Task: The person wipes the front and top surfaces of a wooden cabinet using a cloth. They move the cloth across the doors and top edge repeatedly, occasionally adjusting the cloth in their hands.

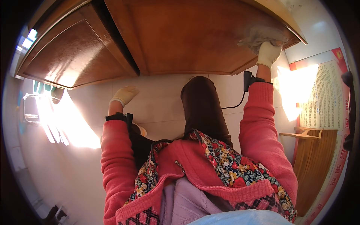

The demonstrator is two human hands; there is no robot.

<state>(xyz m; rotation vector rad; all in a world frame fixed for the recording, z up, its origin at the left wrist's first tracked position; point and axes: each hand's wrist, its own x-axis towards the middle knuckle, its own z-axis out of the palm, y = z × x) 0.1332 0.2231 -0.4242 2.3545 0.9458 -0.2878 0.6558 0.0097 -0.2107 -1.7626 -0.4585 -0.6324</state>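
A wooden panel point(182, 36), reddish brown and glossy, stands before me. At its upper right my right hand point(269, 53), in a pale glove, presses a crumpled grey cloth point(261, 36) against the surface. The cloth is slightly blurred, and my fingers are partly hidden by it. My left hand point(125, 95), also gloved, hangs low over the floor tiles with nothing visible in it. It is apart from the furniture, below a second wooden panel point(70, 47) with a framed edge.
A dark gap point(118, 36) separates the two panels. My bent knee point(201, 104) is close under the larger one. A wooden slatted seat point(315, 168) with an armrest stands at right, beside a wall poster point(323, 95) bearing writing. Bright sunlight falls on the floor point(76, 121) at left.
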